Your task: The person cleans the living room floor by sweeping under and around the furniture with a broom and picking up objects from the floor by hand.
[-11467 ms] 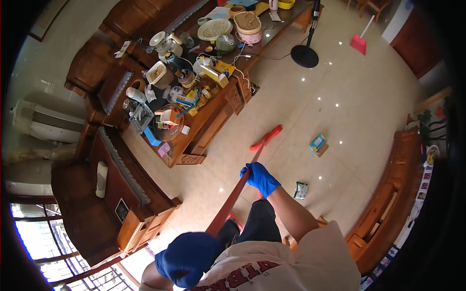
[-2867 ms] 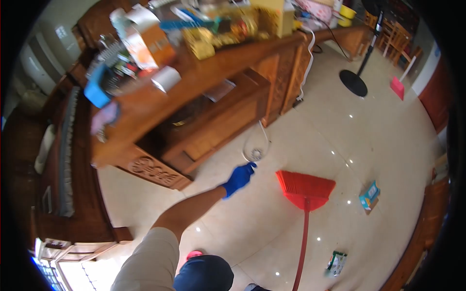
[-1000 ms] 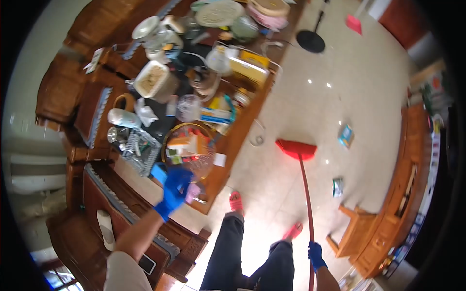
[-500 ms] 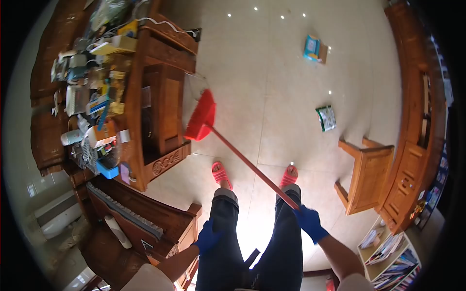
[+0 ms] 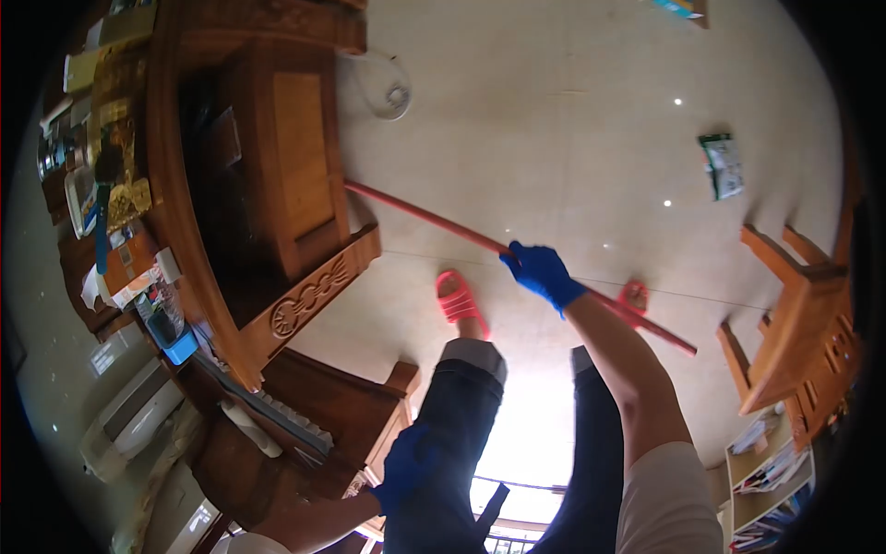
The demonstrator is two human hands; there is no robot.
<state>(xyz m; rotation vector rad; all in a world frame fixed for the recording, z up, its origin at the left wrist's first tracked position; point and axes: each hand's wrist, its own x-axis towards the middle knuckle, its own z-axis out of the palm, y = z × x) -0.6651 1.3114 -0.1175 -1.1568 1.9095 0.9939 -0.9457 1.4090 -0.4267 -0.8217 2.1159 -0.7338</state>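
Observation:
My right hand (image 5: 540,272), in a blue glove, is closed around the red broom handle (image 5: 425,217) partway along it. The handle slants from the low wooden table (image 5: 309,157) at the left toward the stool, its free end past my forearm. Its far end goes in under the table, and the broom's red head is hidden there. My left hand (image 5: 406,469), also gloved in blue, rests on my left knee with its fingers laid along the jeans. Red sandals (image 5: 459,300) are on my feet below the handle.
A coiled white cable (image 5: 397,95) lies by the table. On the tiled floor are a green and white packet (image 5: 722,168) and, at the top edge, a blue box (image 5: 681,7). A wooden stool (image 5: 798,323) and a bookshelf (image 5: 771,480) stand at the right.
My right hand has moved forward and farther along the handle. The red broom head has gone from the open floor to out of sight at the table. My view has shifted left.

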